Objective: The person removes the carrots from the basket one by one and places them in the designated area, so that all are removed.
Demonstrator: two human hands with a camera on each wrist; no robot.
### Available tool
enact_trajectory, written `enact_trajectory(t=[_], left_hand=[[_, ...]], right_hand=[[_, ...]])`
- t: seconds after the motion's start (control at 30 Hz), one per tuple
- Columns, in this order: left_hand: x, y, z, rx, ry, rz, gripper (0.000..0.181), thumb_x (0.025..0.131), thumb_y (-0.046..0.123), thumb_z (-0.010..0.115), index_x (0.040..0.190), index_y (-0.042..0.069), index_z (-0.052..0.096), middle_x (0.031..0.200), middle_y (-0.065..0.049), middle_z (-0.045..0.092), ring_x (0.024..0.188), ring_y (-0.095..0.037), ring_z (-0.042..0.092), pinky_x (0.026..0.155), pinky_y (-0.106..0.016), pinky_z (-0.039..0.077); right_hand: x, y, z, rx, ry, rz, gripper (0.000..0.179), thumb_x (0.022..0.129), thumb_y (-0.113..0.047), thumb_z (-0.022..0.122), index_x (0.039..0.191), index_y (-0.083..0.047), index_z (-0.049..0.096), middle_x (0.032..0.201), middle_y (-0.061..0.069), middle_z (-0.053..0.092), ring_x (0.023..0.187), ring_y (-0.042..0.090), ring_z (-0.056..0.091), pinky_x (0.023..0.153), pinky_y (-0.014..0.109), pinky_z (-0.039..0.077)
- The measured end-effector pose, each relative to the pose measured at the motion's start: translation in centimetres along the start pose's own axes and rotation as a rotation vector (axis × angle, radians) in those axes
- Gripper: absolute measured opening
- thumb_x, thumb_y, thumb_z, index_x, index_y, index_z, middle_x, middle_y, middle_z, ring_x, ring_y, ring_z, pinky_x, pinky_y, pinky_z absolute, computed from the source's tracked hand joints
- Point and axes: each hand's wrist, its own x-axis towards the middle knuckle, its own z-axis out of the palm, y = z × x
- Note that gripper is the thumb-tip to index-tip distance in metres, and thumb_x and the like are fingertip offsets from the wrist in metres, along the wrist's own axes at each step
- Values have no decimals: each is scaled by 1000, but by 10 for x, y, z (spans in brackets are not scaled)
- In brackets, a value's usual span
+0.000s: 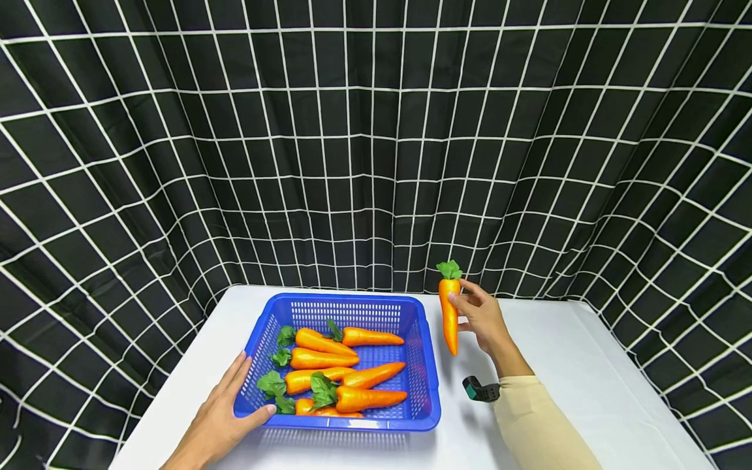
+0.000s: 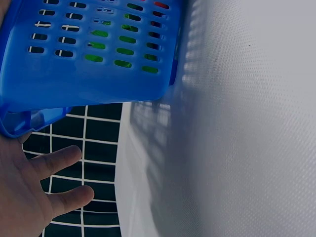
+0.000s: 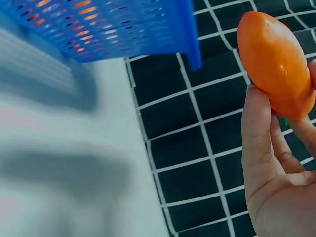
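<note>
Off R edge of basket (image 1: 399,425), R hand (image 1: 484,319) pinches carrot (image 1: 448,316), tip-down; L hand (image 1: 219,412), fingers straight, touches near-L corner, well apart f/ carrot.

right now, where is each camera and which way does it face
Head: worn on the head, faces forward, down at basket; left grip, right grip, sleeve show.
Left wrist: on that wrist, faces basket and tabletop; left grip shows.
Right wrist: on that wrist, faces held carrot; right grip shows.
Both wrist views share basket and curtain.
</note>
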Motion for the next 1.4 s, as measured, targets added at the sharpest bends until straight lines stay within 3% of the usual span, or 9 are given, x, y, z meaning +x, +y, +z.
enact_trajectory(t=[0.43, 0.7, 1.0, 1.4], left_hand=[[2, -1, 0, 6, -15, -18, 100, 80, 61, 68, 152, 4, 27, 157, -16, 18, 131, -51, 30, 94, -72, 29], [3, 1, -2, 1, -24, -29, 102, 79, 61, 68, 152, 5, 26, 158, -14, 16, 133, -50, 27, 96, -72, 27], [2, 1, -1, -1, -17, -21, 101, 79, 60, 69, 152, 3, 27, 158, -15, 17, 133, -51, 27, 96, -72, 27], [1, -1, -1, 5, -16, -20, 100, 80, 61, 67, 152, 4, 28, 158, -15, 17, 132, -51, 29, 95, -73, 28]], right_hand=[[6, 24, -3, -47, 23, 72, 60, 90, -24, 71, 142, -9, 47, 93, 8, 62, 73, 22, 63, 59, 40, 57], [10, 36, -6, -77, 39, 93, 60, 90, -25, 71, 143, -10, 47, 96, 10, 61, 75, 24, 63, 66, 46, 57], [13, 51, -7, -109, 36, 138, 63, 89, -24, 72, 144, -9, 44, 97, 11, 63, 74, 21, 64, 60, 37, 57], [15, 62, -5, -141, 31, 158, 62, 89, -22, 71, 143, -7, 45, 105, 19, 58, 71, 20, 63, 58, 38, 57]])
